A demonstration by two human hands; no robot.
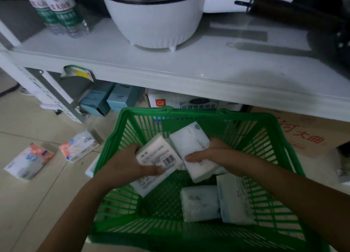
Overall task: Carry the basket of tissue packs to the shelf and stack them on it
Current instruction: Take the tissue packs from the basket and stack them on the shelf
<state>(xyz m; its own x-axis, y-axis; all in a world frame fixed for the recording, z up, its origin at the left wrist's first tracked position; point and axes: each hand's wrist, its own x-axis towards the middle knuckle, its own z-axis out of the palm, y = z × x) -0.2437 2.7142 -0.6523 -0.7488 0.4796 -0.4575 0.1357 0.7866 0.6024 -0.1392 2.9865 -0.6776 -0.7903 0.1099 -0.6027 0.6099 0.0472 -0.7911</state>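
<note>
Green basket (pixel 121 130) holds four tissue packs (pixel 200 202); left hand (pixel 123 166) and right hand (pixel 214 155) each grip one.

The basket (pixel 191 231) is glossy green plastic moulded in an open lattice. The tissue packs in it — one with a barcode (pixel 161 160), a plain one (pixel 195 149) beside it — wear thin, slightly crinkled plastic film with a soft sheen. The shelf (pixel 170 66) looks like smooth painted metal, faintly reflective. The pot (pixel 155 20) has a smooth white body, ribbed at the base, under a shiny metal rim. The floor (pixel 28 195) is smooth beige tile; the carton (pixel 306 136) is matt brown cardboard.
</note>
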